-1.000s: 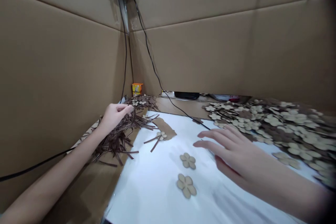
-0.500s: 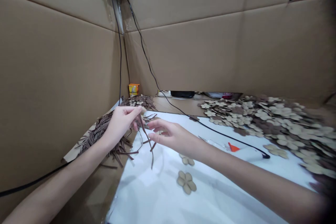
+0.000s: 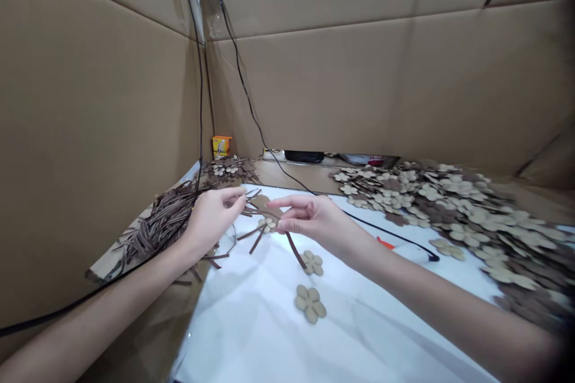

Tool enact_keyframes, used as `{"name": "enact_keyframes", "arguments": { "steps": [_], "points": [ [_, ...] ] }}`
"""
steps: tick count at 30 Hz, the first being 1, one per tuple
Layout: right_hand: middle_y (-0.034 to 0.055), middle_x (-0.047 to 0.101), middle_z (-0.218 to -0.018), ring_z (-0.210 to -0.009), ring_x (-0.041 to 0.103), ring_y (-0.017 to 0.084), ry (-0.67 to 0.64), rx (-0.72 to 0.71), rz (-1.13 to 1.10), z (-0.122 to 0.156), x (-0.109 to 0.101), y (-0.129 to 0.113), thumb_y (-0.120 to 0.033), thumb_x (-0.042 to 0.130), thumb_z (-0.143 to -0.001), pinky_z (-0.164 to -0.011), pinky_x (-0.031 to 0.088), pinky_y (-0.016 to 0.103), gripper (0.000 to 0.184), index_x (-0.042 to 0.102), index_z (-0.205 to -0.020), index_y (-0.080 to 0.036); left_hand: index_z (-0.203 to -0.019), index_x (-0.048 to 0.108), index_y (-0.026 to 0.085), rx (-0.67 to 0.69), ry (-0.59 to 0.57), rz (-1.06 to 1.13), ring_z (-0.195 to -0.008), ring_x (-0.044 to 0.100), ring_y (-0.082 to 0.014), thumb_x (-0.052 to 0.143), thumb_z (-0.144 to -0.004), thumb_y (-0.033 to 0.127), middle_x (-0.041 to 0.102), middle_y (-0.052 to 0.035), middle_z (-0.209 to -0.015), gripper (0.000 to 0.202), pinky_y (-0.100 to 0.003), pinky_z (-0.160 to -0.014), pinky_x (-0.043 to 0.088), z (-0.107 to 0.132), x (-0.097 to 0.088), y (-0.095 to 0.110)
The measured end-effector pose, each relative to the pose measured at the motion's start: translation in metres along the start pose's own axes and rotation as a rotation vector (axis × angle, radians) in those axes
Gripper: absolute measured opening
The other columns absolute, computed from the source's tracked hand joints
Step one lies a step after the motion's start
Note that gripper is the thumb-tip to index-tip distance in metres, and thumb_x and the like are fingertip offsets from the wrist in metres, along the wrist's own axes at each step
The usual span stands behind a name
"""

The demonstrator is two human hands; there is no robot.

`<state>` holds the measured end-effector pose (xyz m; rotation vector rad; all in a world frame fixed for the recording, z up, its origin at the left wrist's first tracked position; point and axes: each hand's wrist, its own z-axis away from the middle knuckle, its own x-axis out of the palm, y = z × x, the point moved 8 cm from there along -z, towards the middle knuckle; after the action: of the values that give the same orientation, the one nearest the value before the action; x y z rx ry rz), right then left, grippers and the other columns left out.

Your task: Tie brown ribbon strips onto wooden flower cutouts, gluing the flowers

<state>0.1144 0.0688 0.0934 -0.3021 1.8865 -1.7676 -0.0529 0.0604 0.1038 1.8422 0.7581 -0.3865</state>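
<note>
My left hand pinches thin dark brown strips just above the big pile of brown strips at the left. My right hand is closed in a pinch on one brown strip that hangs down toward the white sheet. The two hands sit close together over the sheet's far left part. Two tan flower cut-outs lie on the sheet below my right hand, and a third flower lies between the hands.
A wide heap of tan and brown flower cut-outs fills the right side. A black cable runs across the sheet. Cardboard walls enclose the space. A small yellow box stands in the far corner, near a smaller flower pile.
My right hand crossed from the right side of the sheet to my left hand and pinched a strip. My left hand lifted strips off the pile. The view tilted slightly.
</note>
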Motion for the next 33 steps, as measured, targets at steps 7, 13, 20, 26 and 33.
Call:
{"name": "enact_keyframes", "arguments": {
  "steps": [7,13,20,26,33],
  "points": [
    [0.0006,0.068,-0.071,-0.071,0.060,0.014,0.029,-0.042,-0.086,0.004,-0.014,0.009,-0.036,0.072,-0.064,-0.072,0.045,0.028,0.023,0.070,-0.075,-0.016,-0.110,0.055,0.016,0.439,0.034,-0.066,-0.106,0.050,-0.0216,0.046,-0.085,0.028,0.059,-0.0088,-0.109,0.029,-0.035,-0.092,0.037,0.018,0.009,0.058],
    [0.0024,0.068,-0.075,-0.073,0.056,0.014,0.142,0.005,-0.060,0.016,-0.032,0.020,-0.043,0.071,-0.065,-0.070,0.042,0.028,0.027,0.071,-0.073,-0.017,-0.083,0.066,0.014,0.168,-0.293,0.364,-0.079,0.059,-0.0180,0.049,-0.084,0.038,0.067,-0.0048,-0.082,0.029,-0.026,-0.071,0.044,0.022,0.052,0.063],
    [0.0030,0.071,-0.079,-0.079,0.058,0.017,0.176,-0.044,-0.066,0.028,-0.038,0.023,-0.043,0.066,-0.071,-0.072,0.039,0.028,0.024,0.074,-0.076,-0.021,-0.073,0.071,0.011,-0.096,-0.468,0.532,-0.069,0.061,-0.0167,0.063,-0.074,0.035,0.070,-0.0064,-0.072,0.025,-0.022,-0.062,0.043,0.018,0.082,0.049],
    [0.0025,0.068,-0.075,-0.076,0.056,0.015,0.235,0.035,-0.191,0.029,-0.041,0.041,-0.043,0.070,-0.066,-0.073,0.039,0.029,0.025,0.072,-0.070,-0.019,-0.063,0.069,0.012,-0.119,-0.475,0.541,-0.057,0.057,-0.0128,0.063,-0.073,0.030,0.067,-0.0036,-0.061,0.021,-0.020,-0.054,0.043,0.026,0.090,0.047],
    [-0.0013,0.062,-0.069,-0.068,0.054,0.011,0.219,0.091,-0.327,0.029,-0.031,0.056,-0.043,0.071,-0.064,-0.072,0.040,0.026,0.027,0.066,-0.061,-0.017,-0.069,0.069,0.012,-0.015,-0.464,0.488,-0.065,0.059,-0.0136,0.060,-0.074,0.023,0.068,-0.0036,-0.068,0.015,-0.020,-0.061,0.044,0.032,0.093,0.045]
  ]
}}
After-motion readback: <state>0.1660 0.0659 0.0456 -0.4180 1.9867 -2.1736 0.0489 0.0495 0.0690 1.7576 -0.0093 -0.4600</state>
